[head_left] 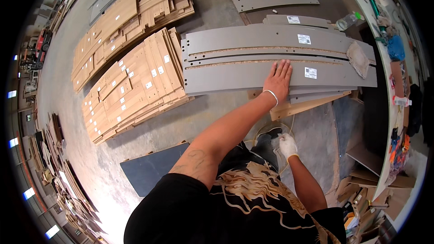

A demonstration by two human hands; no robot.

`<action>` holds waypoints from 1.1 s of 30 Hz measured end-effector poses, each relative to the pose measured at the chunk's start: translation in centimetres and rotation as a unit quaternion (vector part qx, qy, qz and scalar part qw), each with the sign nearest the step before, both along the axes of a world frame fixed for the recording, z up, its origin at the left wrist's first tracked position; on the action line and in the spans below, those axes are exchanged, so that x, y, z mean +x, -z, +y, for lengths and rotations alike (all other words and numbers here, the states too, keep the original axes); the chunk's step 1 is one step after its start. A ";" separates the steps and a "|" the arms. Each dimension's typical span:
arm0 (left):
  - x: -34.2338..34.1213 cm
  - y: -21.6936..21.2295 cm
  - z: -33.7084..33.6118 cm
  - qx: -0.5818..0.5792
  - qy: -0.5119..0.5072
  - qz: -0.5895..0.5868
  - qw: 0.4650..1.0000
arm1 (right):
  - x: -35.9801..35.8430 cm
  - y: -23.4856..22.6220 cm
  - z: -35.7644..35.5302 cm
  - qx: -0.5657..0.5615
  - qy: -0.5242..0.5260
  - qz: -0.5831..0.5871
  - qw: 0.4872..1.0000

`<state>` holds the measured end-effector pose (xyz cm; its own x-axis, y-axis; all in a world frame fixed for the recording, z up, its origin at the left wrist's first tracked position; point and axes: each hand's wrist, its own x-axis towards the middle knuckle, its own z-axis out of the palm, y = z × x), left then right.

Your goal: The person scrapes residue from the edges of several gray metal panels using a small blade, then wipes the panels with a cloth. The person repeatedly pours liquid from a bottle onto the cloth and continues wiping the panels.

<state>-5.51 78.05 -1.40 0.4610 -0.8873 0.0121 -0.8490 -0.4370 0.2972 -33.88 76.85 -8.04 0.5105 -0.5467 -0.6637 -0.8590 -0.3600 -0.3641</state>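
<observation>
My bare left hand lies flat, fingers stretched out, on the nearer of two long grey panels. A white bangle circles its wrist. Beside it on the panel is a white label. The farther grey panel lies alongside, and a strip of raw chipboard shows along a groove in each. A pale cloth rests across their right ends. Low by my leg, my right hand wears a white glove and looks closed. A thin pale hose loops near it; what the fingers hold, if anything, is hidden.
Stacked wood-coloured panels stand on the floor to the left, with another stack behind. A curved grey panel lies beyond. At right, a cluttered bench holds tools; a clear bottle is near it. A dark board lies at lower left.
</observation>
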 end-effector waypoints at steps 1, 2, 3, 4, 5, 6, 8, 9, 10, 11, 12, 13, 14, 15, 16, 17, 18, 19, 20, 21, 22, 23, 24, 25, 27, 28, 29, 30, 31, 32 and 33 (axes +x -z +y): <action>-0.3 0.3 -0.8 -0.011 -0.005 -0.021 1.000 | -1.7 0.7 -1.2 0.002 0.043 -0.029 0.999; -0.5 0.7 -1.3 -0.007 -0.001 -0.034 0.999 | -3.1 1.5 -2.2 0.002 0.089 -0.058 0.994; -0.9 1.0 -1.8 -0.007 0.008 -0.046 0.999 | -4.8 2.9 -2.9 0.001 0.147 -0.098 0.984; -1.5 1.0 -2.4 -0.011 0.022 -0.057 0.998 | -6.6 4.4 -3.7 -0.004 0.207 -0.139 0.968; -2.0 1.1 -2.5 -0.018 0.032 -0.047 0.998 | -8.0 5.1 -4.9 -0.007 0.265 -0.180 0.947; -2.4 1.3 -2.1 -0.018 0.028 -0.053 0.998 | -8.8 4.7 -5.5 0.029 0.325 -0.167 0.930; -3.7 1.3 -1.1 -0.008 0.019 -0.047 0.999 | -9.5 3.4 -5.7 0.109 0.437 -0.141 0.882; -4.9 0.5 -2.4 -0.016 0.027 -0.035 0.999 | -11.9 5.2 -7.0 0.097 0.485 -0.165 0.853; -5.8 0.2 -2.7 -0.009 0.050 -0.022 0.998 | -13.4 6.3 -7.6 0.074 0.487 -0.167 0.854; -6.7 -0.1 -3.1 0.000 0.071 -0.010 0.997 | -14.7 7.0 -8.3 0.052 0.488 -0.168 0.855; -7.4 -0.4 -3.9 0.006 0.094 0.003 0.996 | -16.3 7.9 -9.2 0.026 0.491 -0.169 0.855; -8.4 -0.9 -6.3 -0.037 0.076 0.020 0.996 | -20.0 10.1 -11.7 -0.042 0.476 -0.179 0.860; -8.2 -0.4 -5.9 -0.049 0.037 0.029 0.998 | -19.8 9.6 -12.0 -0.009 0.507 -0.203 0.838; -7.9 0.1 -4.8 -0.056 -0.008 0.040 0.998 | -19.3 8.1 -11.8 0.029 0.532 -0.221 0.817; -7.8 0.7 -4.8 -0.061 -0.036 0.026 0.997 | -20.4 7.6 -12.7 0.052 0.561 -0.239 0.791; -7.5 1.2 -4.9 -0.067 -0.064 0.012 0.996 | -21.3 7.2 -13.8 0.037 0.547 -0.217 0.808; -8.2 1.5 -6.3 -0.082 -0.086 0.005 0.993 | -24.4 7.9 -15.8 0.010 0.534 -0.196 0.822; -9.2 1.4 -7.5 -0.079 -0.097 0.004 0.992 | -26.0 8.0 -17.2 -0.008 0.520 -0.172 0.837; -10.0 1.4 -8.6 -0.076 -0.109 0.003 0.991 | -27.5 8.1 -18.7 -0.001 0.546 -0.169 0.820; -10.2 1.2 -8.8 -0.064 -0.126 -0.006 0.990 | -27.9 7.4 -19.3 0.018 0.569 -0.165 0.805; -10.3 1.0 -8.9 -0.047 -0.141 -0.005 0.989 | -28.0 6.3 -19.9 0.039 0.589 -0.160 0.791; -10.2 0.7 -9.1 -0.029 -0.158 -0.004 0.987 | -27.7 4.9 -20.6 0.061 0.604 -0.121 0.785; -10.3 0.5 -10.3 -0.021 -0.167 0.002 0.986 | -28.0 4.5 -21.6 0.023 0.558 -0.109 0.822; -10.3 0.6 -11.9 -0.034 -0.153 0.004 0.988 | -29.6 4.8 -22.6 -0.020 0.511 -0.097 0.854; -9.6 0.5 -15.1 -0.061 -0.124 0.009 0.990 | -30.5 5.0 -24.9 -0.045 0.467 -0.062 0.881; -9.0 0.5 -16.2 -0.069 -0.115 0.009 0.991 | -30.1 4.5 -25.9 -0.023 0.469 -0.042 0.882; -8.0 0.6 -17.7 -0.083 -0.110 0.006 0.990 | -29.5 4.0 -26.8 -0.002 0.471 -0.021 0.882; -7.0 0.5 -19.4 -0.082 -0.111 0.007 0.990 | -29.2 3.8 -28.0 0.002 0.483 -0.028 0.875; -5.8 0.4 -21.1 -0.082 -0.113 0.006 0.990 | -28.8 3.7 -29.2 0.007 0.494 -0.035 0.869; -4.5 0.3 -22.7 -0.081 -0.115 0.005 0.990 | -28.1 3.6 -30.4 0.013 0.503 -0.043 0.863; -3.8 -0.1 -25.1 -0.067 -0.123 0.014 0.990 | -29.0 4.4 -32.0 0.031 0.558 -0.085 0.825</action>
<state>-9.31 52.94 -1.31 0.6653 -0.7389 0.1065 -0.7119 -0.5850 0.3887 -62.86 44.85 -12.39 -0.1990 -0.7075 -0.6781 -0.5783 0.6434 -0.5015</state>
